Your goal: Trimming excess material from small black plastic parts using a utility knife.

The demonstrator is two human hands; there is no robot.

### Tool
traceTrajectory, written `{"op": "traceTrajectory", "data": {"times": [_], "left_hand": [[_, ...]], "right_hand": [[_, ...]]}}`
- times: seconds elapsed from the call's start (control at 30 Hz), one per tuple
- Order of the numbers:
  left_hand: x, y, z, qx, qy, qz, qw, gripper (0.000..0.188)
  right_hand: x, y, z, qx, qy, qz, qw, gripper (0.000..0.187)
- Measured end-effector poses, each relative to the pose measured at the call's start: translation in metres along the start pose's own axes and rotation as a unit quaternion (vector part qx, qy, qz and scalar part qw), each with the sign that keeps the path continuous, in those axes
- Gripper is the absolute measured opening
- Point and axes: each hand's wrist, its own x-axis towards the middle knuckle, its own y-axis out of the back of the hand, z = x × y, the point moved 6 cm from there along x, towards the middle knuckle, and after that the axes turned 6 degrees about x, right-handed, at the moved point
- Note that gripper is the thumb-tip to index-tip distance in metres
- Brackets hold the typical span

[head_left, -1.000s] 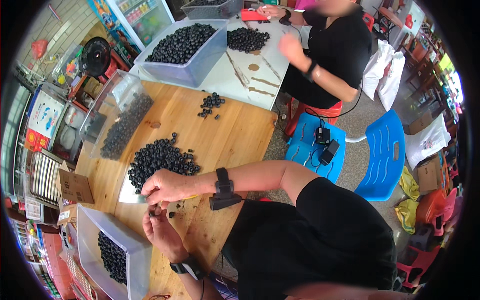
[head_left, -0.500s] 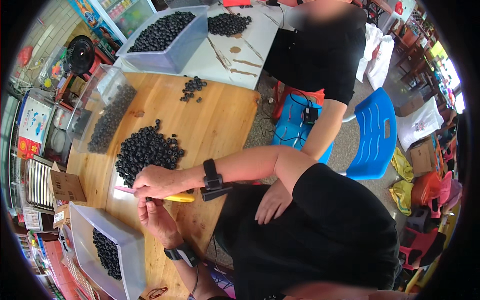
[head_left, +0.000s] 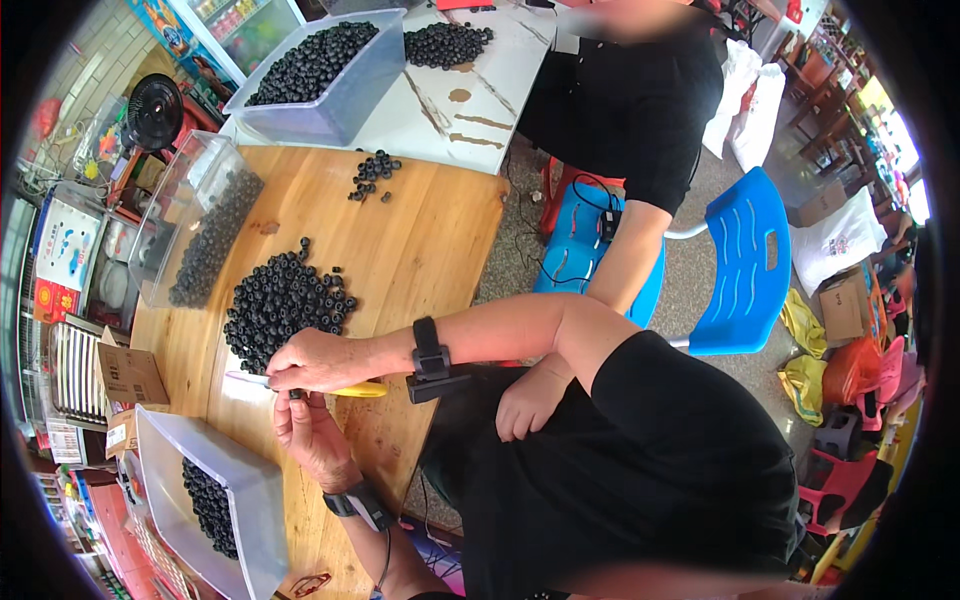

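Note:
My right hand [head_left: 312, 360] is closed around a knife, whose yellow handle [head_left: 362, 390] sticks out below the palm. The thin, pale blade [head_left: 245, 379] points left past the fingers. Just below it, my left hand [head_left: 315, 440] pinches a small black round piece [head_left: 296, 394] in its fingertips, close under the right hand. Both hands are over the wooden table [head_left: 420, 250], at the near edge of a heap of similar black pieces [head_left: 285, 305]. The right hand hides part of the knife.
Clear bins with black pieces stand below left [head_left: 262, 500] and beyond the heap [head_left: 215, 150]. A larger tub [head_left: 345, 115] sits on the white table [head_left: 480, 95]. A small cluster [head_left: 372, 170] lies apart. Another person's arm [head_left: 632, 260] reaches down beside a blue chair [head_left: 745, 260].
Both hands stay together at the heap, still holding the knife and the black piece, with only slight finger movement. The whole view has shifted a little.

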Motion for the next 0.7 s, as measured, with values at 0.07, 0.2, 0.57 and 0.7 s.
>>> {"op": "traceTrajectory", "data": {"times": [0.07,0.2,0.57,0.7], "left_hand": [[-0.001,0.000,-0.002,-0.004,0.005,-0.005,1.000,0.030],[-0.001,0.001,-0.007,0.003,0.051,0.027,0.998,0.028],[-0.003,-0.003,-0.006,0.015,0.070,0.035,0.997,0.027],[0.000,-0.004,-0.009,0.012,0.075,0.031,0.997,0.025]], "right_hand": [[-0.003,0.000,0.000,0.011,-0.009,-0.006,1.000,0.023],[-0.004,0.006,0.008,0.012,-0.012,0.021,1.000,0.023],[-0.008,0.008,0.010,0.009,-0.023,0.005,1.000,0.024],[-0.010,0.010,0.013,-0.007,-0.038,0.000,0.999,0.024]]}}
